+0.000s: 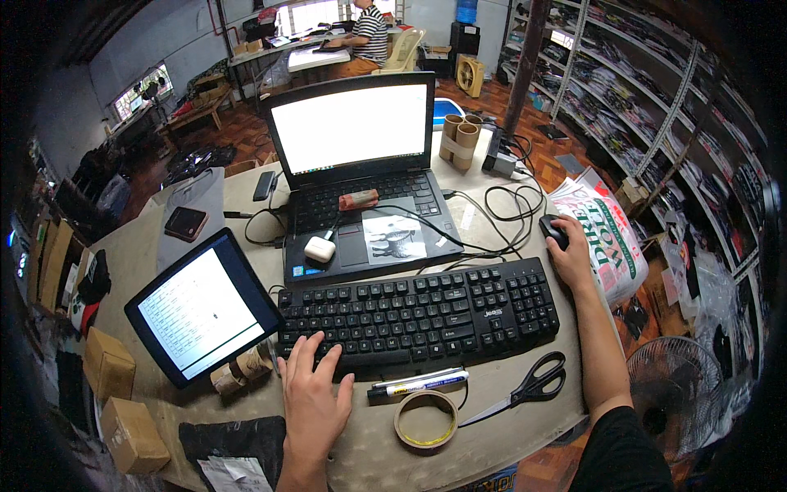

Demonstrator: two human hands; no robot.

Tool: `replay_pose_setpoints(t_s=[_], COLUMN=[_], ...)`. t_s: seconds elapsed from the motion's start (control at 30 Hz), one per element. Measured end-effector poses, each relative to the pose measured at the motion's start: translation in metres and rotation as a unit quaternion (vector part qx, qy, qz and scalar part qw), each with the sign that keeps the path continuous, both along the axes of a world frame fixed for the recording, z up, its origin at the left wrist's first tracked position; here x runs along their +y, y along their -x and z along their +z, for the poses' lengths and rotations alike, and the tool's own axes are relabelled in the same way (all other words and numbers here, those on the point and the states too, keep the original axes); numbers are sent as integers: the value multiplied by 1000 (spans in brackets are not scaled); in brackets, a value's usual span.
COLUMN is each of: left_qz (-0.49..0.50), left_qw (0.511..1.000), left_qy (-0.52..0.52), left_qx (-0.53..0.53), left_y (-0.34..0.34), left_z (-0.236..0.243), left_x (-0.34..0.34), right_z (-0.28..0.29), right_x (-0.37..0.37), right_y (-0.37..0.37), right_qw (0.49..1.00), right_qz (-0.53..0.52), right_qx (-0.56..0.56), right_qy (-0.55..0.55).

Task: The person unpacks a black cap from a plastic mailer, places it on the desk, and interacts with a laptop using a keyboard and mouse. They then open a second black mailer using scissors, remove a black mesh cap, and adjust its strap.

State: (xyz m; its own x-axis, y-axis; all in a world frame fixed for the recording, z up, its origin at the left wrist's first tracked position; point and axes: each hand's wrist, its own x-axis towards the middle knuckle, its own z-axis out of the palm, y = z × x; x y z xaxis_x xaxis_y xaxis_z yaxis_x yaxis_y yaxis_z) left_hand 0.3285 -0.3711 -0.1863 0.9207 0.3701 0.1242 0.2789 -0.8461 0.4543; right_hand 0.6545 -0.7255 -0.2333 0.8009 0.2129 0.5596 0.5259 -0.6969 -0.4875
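Note:
My left hand [316, 394] lies at the lower left of the black keyboard [418, 312], fingers spread over the keys. My right hand [572, 258] is closed over a black mouse [551, 230] right of the keyboard. Behind the keyboard stands an open laptop [348, 123] with a bright screen; a white case [320, 248], a small reddish object [359, 199] and a printed sheet [393, 231] lie on it. A tablet [197, 303] is propped at the left on cardboard rolls [238, 373]. Markers [418, 384], a tape roll [426, 445] and black scissors [516, 395] lie below the keyboard.
The desk [139, 246] holds cables, cardboard tubes [461, 141], a phone [185, 222], boxes [131, 439] and a black pouch [238, 443]. At right are bags [598, 246], shelves [623, 107] and a fan [672, 394]. A seated person [369, 41] works at a far table.

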Motion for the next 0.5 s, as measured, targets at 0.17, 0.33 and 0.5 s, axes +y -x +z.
replay_pose_setpoints(t_s=[0.17, 0.33, 0.5], left_qz=[-5, -3, -1], left_qw=[1000, 1000, 999], left_qy=[2, 9, 42], left_qx=[-1, 4, -23], left_y=[0, -1, -2], left_z=[0, 1, -1], left_x=[1, 1, 3], right_z=[0, 0, 1], right_x=[0, -1, 2], right_y=[1, 0, 1], right_qw=[1000, 1000, 1000], right_qz=[-3, -2, -4], right_qx=[0, 2, 3], right_qy=[-2, 0, -3])
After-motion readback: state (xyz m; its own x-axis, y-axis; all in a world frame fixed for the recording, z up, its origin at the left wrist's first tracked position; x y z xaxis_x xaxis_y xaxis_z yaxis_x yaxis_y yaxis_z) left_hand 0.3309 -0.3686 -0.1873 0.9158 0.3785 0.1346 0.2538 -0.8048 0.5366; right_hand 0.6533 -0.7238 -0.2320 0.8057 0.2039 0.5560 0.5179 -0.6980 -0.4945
